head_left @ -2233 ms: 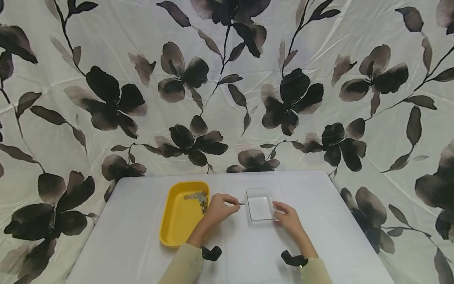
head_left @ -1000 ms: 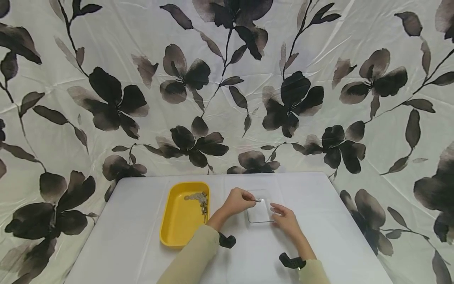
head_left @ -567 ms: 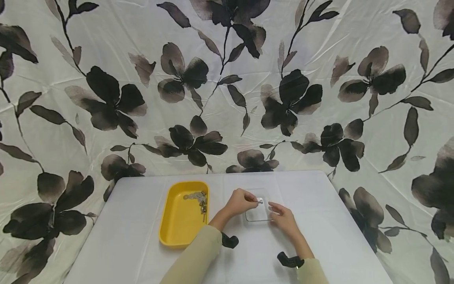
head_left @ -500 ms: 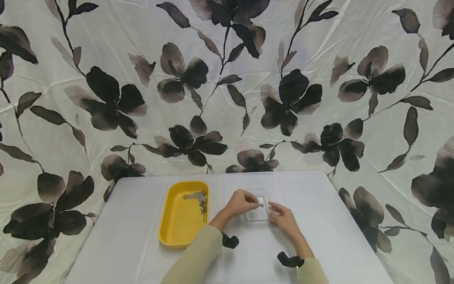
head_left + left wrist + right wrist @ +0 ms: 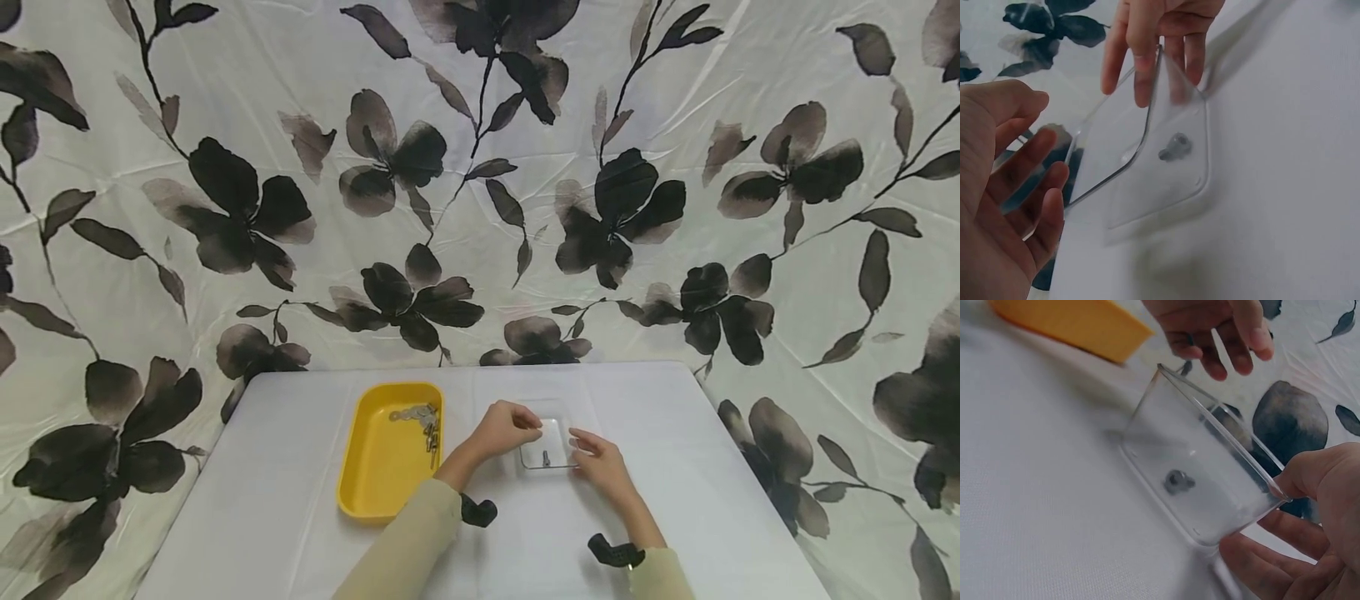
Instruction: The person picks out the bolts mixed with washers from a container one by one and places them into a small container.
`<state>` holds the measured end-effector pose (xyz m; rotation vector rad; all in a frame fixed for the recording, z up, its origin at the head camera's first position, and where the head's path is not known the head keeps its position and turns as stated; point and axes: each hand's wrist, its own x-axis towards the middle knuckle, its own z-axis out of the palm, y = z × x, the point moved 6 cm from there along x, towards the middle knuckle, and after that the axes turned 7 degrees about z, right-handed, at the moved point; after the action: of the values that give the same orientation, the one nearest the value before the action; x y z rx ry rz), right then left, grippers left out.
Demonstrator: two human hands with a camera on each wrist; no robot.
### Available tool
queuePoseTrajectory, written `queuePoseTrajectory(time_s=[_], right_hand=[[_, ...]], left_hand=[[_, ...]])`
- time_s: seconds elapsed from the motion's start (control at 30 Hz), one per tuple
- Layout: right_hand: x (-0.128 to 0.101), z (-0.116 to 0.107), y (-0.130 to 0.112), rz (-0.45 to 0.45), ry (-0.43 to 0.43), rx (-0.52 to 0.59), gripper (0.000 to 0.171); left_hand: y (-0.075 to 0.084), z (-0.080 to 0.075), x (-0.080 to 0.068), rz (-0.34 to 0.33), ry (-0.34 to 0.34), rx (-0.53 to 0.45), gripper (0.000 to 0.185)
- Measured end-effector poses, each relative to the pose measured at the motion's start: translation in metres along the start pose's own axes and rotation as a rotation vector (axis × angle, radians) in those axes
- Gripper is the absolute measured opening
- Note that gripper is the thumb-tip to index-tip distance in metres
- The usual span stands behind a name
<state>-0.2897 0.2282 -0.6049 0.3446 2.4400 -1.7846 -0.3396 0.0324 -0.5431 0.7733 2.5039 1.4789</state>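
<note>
A clear plastic container (image 5: 555, 427) stands on the white table, right of a yellow tray (image 5: 378, 475). One small metal screw (image 5: 546, 457) lies on the container's floor, plain in the wrist views (image 5: 1174, 147) (image 5: 1179, 482). My left hand (image 5: 525, 425) hovers over the container's left rim, fingers loosely curled and holding nothing (image 5: 1029, 187). My right hand (image 5: 581, 442) grips the container's right wall, thumb on the rim (image 5: 1310, 475) and fingers outside it.
Several metal pieces (image 5: 420, 419) lie in the far end of the yellow tray. The white table (image 5: 285, 467) ends near a flowered cloth backdrop (image 5: 480, 208) that hangs behind and beside it.
My left hand carried a small screw from beside the tray to above the container and let it go; it now lies inside. My right hand shifted to hold the container's wall.
</note>
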Motion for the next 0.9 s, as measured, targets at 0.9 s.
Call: queuePoseTrajectory(time_s=[0.9], right_hand=[[-0.016,-0.011,-0.029,-0.13,0.079,-0.153,0.037]], left_hand=[[0.037,-0.08,-0.039,0.106,-0.078,0.139,0.021]])
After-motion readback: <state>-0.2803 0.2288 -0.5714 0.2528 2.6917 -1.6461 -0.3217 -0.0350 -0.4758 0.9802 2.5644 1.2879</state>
